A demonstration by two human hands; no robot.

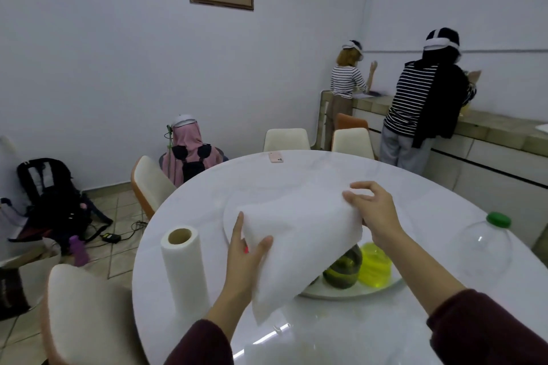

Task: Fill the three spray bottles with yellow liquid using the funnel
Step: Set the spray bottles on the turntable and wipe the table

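I hold a white paper towel sheet (299, 246) spread above the table. My left hand (243, 249) pinches its near left edge and my right hand (373, 210) grips its far right corner. Under the sheet, a dark bottle with yellow-green liquid (344, 271) and a clear container of bright yellow liquid (373, 265) stand on a round white tray (341, 295). A small red object peeks out beside my left hand. The sheet hides the rest of the tray; no funnel is visible.
A paper towel roll (182, 270) stands upright at the left on the white round table (296, 175). A clear jug with a green cap (489, 243) sits at the right. A pink phone (275, 156) lies at the far edge. Chairs ring the table; three people are in the room.
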